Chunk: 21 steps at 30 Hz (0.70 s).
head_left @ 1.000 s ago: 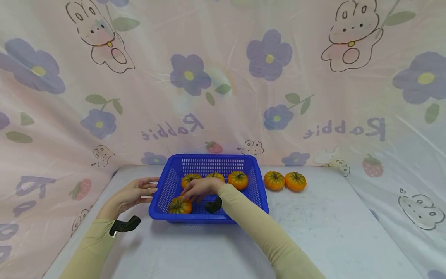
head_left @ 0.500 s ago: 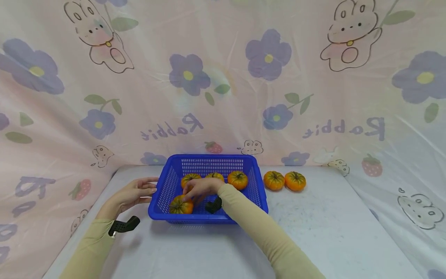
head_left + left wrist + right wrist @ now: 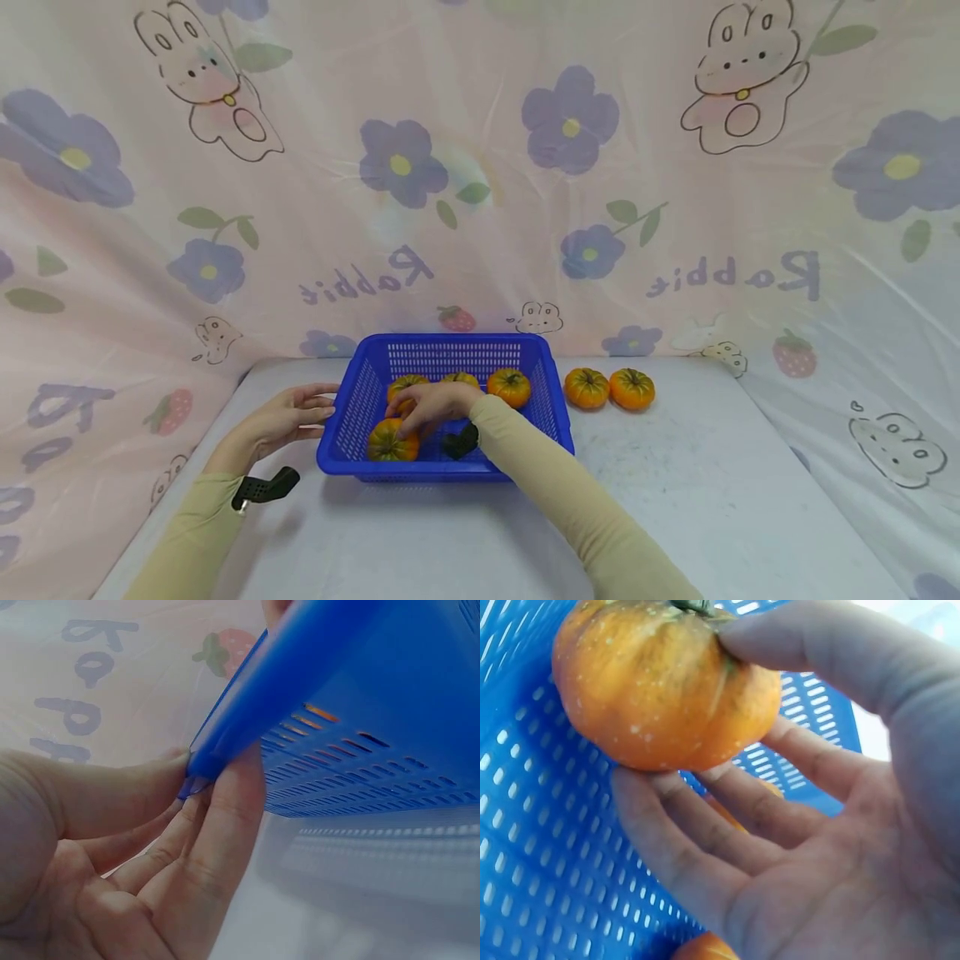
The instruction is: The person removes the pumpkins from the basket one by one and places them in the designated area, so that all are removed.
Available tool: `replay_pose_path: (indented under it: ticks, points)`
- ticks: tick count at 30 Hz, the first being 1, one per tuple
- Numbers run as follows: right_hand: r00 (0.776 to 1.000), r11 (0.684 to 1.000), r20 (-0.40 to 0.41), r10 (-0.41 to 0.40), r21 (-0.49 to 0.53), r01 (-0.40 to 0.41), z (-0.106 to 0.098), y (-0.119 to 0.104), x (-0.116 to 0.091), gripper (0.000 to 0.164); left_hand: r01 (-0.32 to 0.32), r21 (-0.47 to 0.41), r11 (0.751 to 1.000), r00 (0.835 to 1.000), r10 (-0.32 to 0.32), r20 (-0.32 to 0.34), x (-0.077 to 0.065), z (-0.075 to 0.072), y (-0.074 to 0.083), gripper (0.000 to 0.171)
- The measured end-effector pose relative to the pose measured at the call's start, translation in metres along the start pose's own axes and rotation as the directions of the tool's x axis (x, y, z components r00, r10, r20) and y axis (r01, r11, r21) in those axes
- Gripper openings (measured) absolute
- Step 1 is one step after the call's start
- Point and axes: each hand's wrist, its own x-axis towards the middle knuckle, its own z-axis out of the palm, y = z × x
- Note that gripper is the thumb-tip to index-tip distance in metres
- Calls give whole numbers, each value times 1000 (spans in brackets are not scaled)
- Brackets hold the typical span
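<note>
A blue perforated plastic basket [image 3: 450, 470] stands on the white table. My left hand [image 3: 277, 421] pinches its left rim, the thumb on one side and fingers curled under the edge in the left wrist view. Inside, my right hand [image 3: 441, 402] grips an orange, ribbed small pumpkin [image 3: 392, 443] in the front left corner. The right wrist view shows the thumb on top of this pumpkin [image 3: 660, 690] near its green stem, with fingertips against its lower side. Along the basket's back lie three more pumpkins, among them one at the right [image 3: 509, 388]; the right hand partly covers the other two.
Two more pumpkins, one at the left [image 3: 587, 388] and one at the right [image 3: 632, 389], sit side by side on the table [image 3: 697, 492], right of the basket. A patterned curtain [image 3: 480, 250] hangs close behind the basket and along both sides.
The pumpkin under my right hand has shifted slightly right within the basket, and the thumb has come onto it. The left hand keeps its place on the rim. The whole head view drifts slightly.
</note>
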Motion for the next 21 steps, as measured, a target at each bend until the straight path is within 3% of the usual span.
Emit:
replay_pose_path:
  ticks: [14,21]
  points:
    - [996,997,-71,-46,59,51,-26,-1,-30,41,-15,4,1000,1000,15,11,-1,1,-1,62]
    - [986,994,-128,-103,28,107,-44,-3,-57,39,-12,24,1000,1000,12,9,1,-1,-2,63]
